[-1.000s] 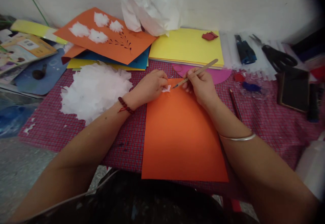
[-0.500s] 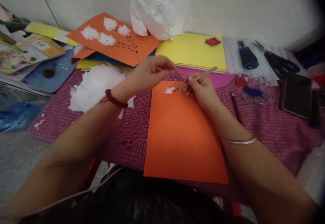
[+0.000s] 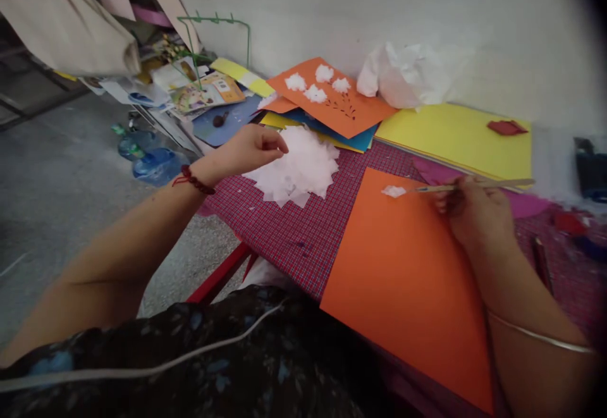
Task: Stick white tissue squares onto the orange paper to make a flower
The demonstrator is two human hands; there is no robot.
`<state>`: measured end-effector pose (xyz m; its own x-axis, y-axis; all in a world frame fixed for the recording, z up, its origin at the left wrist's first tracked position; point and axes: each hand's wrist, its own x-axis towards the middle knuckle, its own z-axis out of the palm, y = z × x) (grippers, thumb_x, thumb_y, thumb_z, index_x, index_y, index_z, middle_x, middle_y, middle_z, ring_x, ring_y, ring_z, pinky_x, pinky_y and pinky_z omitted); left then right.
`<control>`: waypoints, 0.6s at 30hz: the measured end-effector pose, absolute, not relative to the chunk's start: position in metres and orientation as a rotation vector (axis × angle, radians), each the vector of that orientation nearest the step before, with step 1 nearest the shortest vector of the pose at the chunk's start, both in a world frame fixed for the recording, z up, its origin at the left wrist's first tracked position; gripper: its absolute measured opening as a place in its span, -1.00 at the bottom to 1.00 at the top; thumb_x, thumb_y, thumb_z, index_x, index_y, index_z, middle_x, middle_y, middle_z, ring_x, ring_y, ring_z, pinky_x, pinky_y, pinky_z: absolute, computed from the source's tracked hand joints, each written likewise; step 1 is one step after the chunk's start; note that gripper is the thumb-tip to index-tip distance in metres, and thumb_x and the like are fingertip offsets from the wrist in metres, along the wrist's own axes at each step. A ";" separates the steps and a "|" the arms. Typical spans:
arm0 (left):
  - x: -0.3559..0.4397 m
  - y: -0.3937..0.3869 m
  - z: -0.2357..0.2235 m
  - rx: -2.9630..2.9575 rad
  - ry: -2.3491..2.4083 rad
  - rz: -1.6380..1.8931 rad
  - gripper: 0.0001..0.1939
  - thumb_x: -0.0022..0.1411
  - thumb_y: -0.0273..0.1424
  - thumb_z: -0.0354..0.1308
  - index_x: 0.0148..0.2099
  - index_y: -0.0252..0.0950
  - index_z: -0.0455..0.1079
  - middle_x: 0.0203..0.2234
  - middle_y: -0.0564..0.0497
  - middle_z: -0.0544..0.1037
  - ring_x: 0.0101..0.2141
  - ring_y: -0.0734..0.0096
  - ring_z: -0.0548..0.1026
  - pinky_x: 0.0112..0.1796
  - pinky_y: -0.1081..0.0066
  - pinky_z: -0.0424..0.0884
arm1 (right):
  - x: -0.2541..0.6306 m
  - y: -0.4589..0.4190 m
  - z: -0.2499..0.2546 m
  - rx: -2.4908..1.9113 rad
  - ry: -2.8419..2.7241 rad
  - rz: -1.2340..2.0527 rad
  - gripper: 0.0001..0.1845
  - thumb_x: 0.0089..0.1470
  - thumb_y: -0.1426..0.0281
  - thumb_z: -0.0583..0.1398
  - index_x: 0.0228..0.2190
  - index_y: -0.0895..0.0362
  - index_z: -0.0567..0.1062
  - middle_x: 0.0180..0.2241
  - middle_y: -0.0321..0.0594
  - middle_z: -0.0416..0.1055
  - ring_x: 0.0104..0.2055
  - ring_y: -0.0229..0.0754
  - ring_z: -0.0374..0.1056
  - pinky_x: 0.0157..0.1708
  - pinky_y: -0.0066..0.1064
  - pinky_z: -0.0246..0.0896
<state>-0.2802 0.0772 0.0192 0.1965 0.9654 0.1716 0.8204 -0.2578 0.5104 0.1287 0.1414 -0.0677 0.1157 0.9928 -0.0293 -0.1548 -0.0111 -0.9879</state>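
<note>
Fingers (image 3: 275, 140) curled, left hand (image 3: 253, 149) hovers by white paper pile (image 3: 306, 168).

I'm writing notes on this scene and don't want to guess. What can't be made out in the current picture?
All in the head view:
Tip of the brush-like tool: too small and blurred to tell whether it touches the white scrap.
Left hand: anything pinched would blend into the white pile behind.
Dark blue object: cut off by the right edge.

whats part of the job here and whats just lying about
Likely in use: plain orange paper sheet; white paper scrap on it; thin tan-handled tool, right hand; white paper pile by the left hand

Probably idle: blue plastic bottles; crumpled white bundle
</note>
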 end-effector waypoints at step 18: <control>-0.259 0.081 -0.018 2.582 1.628 0.875 -0.88 0.31 -0.39 0.16 -0.25 -0.24 0.52 0.10 -0.11 0.49 0.12 0.15 0.41 0.15 0.02 0.31 | 0.129 0.140 -0.069 -1.159 -1.032 1.193 -0.84 0.11 0.37 0.25 -0.50 0.08 0.47 -0.58 -0.18 0.40 -0.63 -0.25 0.26 -0.60 -0.38 0.07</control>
